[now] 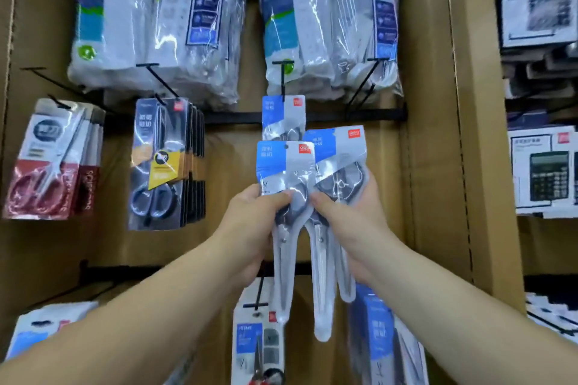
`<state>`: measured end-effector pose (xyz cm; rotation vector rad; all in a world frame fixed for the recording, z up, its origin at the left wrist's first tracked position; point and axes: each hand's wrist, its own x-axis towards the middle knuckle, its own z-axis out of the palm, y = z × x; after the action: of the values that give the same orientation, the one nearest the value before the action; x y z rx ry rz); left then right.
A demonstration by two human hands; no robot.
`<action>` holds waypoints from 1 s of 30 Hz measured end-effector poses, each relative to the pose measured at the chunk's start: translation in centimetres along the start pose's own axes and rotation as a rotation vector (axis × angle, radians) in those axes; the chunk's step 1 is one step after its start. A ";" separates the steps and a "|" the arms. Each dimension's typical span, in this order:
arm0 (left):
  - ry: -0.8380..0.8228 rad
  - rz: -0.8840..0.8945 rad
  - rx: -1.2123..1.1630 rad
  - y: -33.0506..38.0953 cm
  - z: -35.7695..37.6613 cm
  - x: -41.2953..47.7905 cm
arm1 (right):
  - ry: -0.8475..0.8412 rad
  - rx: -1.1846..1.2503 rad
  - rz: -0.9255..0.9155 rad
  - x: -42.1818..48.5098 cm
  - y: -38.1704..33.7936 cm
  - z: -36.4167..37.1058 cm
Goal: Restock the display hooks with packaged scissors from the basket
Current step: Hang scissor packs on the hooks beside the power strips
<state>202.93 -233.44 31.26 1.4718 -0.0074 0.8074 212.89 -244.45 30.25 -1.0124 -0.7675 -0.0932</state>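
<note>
- A person faces a cardboard wall (431, 134). A black wire hook (283, 78) juts out at its centre, and one hung pack (281, 112) of scissors is on it.
- Just below the hook, the left hand (256, 222) pinches the left pack (283, 166) — thumb on the front, fingers curled behind, clamped over the scissor handles.
- Below and right of the hook, the right hand (350, 222) grips the right pack (336, 150), fingers wrapped round the handle end. It may hold a second pack behind; that is hard to tell.
- Each pack is a flat, glossy plastic sleeve with a blue-and-grey card top and a small hang hole. The steel blades point down.
- The packs are likely light and stiff along the blades, with slick, crinkly film — best held at the handle bulge, steering the hole onto the hook tip.
- Left of the hook hang black scissors (162, 162). Above it hang bagged white power strips (297, 25).
- No basket is in view.
</note>
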 end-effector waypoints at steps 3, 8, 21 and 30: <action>0.049 0.093 0.067 2.4 0.8 3.2 | 0.007 -0.098 -0.059 3.5 -2.0 0.7; 0.207 0.382 0.239 5.9 0.6 7.1 | -0.022 -0.206 -0.190 8.3 -5.7 2.0; 0.059 0.416 0.520 9.8 0.7 12.1 | -0.039 -0.270 -0.210 12.7 -6.5 3.4; 0.064 0.384 0.543 10.2 1.2 13.5 | -0.024 -0.294 -0.221 14.3 -5.4 2.1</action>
<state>208.67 -229.21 46.66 1.9893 -0.0245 1.2338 220.13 -241.95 43.62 -1.2047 -0.9027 -0.3942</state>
